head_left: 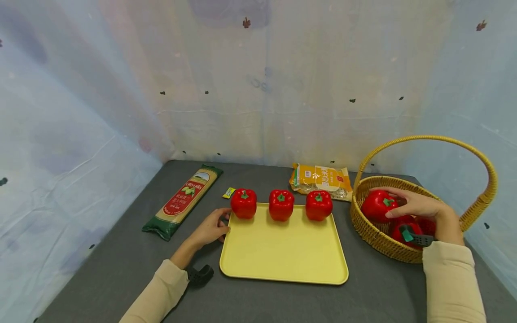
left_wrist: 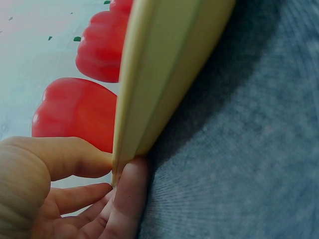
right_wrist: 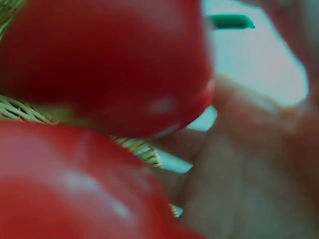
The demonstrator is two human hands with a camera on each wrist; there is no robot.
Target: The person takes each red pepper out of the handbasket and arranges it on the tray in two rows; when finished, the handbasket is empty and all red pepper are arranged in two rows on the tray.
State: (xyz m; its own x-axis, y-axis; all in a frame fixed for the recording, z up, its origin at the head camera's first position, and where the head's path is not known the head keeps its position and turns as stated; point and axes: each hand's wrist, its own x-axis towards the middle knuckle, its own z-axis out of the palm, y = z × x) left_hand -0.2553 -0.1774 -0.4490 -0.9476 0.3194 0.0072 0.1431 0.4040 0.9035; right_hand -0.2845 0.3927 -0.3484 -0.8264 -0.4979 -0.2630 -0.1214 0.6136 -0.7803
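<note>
My left hand [head_left: 208,229] pinches the left rim of a yellow tray [head_left: 282,251], thumb on one side and fingers beneath, as the left wrist view shows. Three red bell peppers [head_left: 281,206] stand in a row along the tray's far edge, green stems up. At the right, my right hand [head_left: 422,205] is inside a wicker basket [head_left: 373,240], its thumb and fingers around a red bell pepper [head_left: 374,207]. Another bell pepper [right_wrist: 75,184] lies close below the held one; part of it is hidden behind the wrist.
A tall arched handle [head_left: 436,138] rises over the basket. Behind the tray lie an orange-yellow grain bag [head_left: 323,179] and a small yellow packet [head_left: 228,193]. A long green and red pasta package [head_left: 183,202] lies to the left. A pale curtain [head_left: 262,89] hangs behind the grey table.
</note>
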